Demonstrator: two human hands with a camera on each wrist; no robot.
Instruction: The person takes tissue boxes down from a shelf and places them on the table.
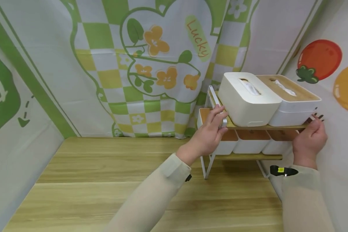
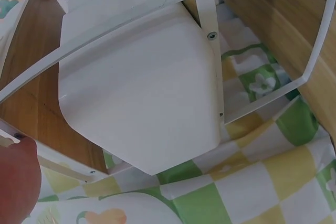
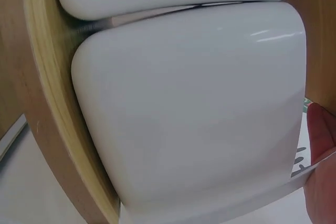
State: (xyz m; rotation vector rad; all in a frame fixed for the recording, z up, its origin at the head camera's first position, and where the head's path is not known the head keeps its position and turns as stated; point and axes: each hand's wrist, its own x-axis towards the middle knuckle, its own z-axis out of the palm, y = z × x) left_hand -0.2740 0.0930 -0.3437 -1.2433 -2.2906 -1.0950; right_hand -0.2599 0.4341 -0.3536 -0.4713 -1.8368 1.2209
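Observation:
A two-tier rack (image 1: 249, 157) with wooden boards and a white metal frame stands at the right of the table. My left hand (image 1: 210, 130) grips the white side rail at the left end of its top board, fingers over the rail. At the opposite end, my right hand (image 1: 310, 140) holds the frame; its fingertips are partly hidden behind the rack. In the right wrist view, that hand (image 3: 320, 150) overlaps the white rail beside a white bin (image 3: 189, 103). A cream tissue box (image 1: 250, 106) and a white tissue box with a wooden lid (image 1: 303, 91) sit on top.
Several white bins (image 1: 252, 143) line the lower board. The wooden table (image 1: 104, 180) extends to the left. Behind it hangs a green and yellow checked cloth (image 1: 101, 35); a white wall with fruit pictures (image 1: 319, 61) rises close to the rack's right end.

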